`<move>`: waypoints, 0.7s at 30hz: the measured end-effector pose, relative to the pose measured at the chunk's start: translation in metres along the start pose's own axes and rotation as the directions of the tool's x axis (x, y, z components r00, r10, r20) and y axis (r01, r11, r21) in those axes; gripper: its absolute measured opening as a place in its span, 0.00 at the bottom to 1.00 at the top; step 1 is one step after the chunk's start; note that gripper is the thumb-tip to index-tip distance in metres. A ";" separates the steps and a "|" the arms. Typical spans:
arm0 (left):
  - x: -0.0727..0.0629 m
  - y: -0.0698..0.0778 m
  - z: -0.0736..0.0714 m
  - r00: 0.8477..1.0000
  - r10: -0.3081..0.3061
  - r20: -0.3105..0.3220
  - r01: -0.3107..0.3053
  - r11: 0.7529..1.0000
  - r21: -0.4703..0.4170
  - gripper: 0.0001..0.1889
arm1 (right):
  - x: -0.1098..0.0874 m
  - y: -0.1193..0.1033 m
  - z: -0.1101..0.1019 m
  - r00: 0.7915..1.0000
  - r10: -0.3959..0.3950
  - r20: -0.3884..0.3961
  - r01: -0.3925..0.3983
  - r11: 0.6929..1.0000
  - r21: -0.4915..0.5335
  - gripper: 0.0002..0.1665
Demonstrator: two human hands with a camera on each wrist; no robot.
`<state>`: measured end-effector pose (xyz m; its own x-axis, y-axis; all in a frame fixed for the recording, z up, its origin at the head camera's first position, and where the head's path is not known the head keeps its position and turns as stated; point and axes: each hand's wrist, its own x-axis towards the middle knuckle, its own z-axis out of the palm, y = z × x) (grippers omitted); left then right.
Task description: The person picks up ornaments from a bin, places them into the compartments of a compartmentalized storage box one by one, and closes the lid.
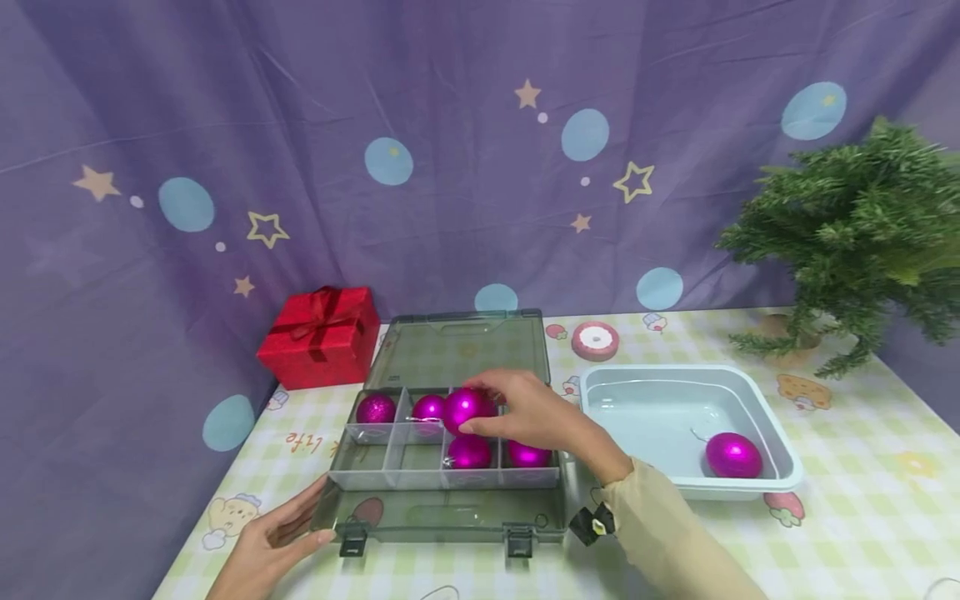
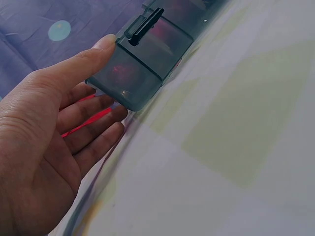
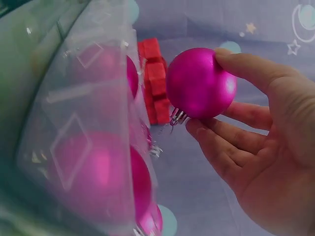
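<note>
My right hand (image 1: 534, 411) pinches a shiny magenta Christmas ball (image 1: 467, 408) between thumb and fingers, over the back row of a divided storage box (image 1: 442, 518). In the right wrist view the held ball (image 3: 199, 83) is above the divider walls, its silver cap pointing down. The box's see-through grey lid (image 1: 457, 350) lies back. Two balls sit in back compartments, a glittery one (image 1: 376, 408) and a smooth one (image 1: 430, 408); two more, one of them a ball (image 1: 529, 454), sit in front. My left hand (image 1: 273, 537) touches the box's front left corner, fingers loosely extended.
Right of the box, a pale blue tray (image 1: 675, 375) holds one magenta ball (image 1: 733, 455). Behind it stand a ribbon roll (image 1: 596, 341) and a green artificial tree (image 1: 855, 233). A red gift box (image 1: 321, 337) stands back left. A black clip-like piece (image 1: 592, 525) lies near my right sleeve.
</note>
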<state>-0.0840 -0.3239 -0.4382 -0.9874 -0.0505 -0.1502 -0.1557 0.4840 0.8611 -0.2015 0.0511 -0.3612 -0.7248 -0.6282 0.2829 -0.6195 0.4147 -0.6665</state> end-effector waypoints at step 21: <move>0.001 -0.004 0.000 1.000 0.024 -0.013 -0.023 0.999 0.034 0.36 | 0.034 -0.016 0.042 0.993 -0.016 0.120 0.019 0.999 -0.025 0.29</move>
<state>-0.0841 -0.3262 -0.4415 -0.9911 -0.0505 -0.1234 -0.1317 0.5149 0.8471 -0.2036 -0.0046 -0.3695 -0.6733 -0.7093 0.2089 -0.6410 0.4190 -0.6431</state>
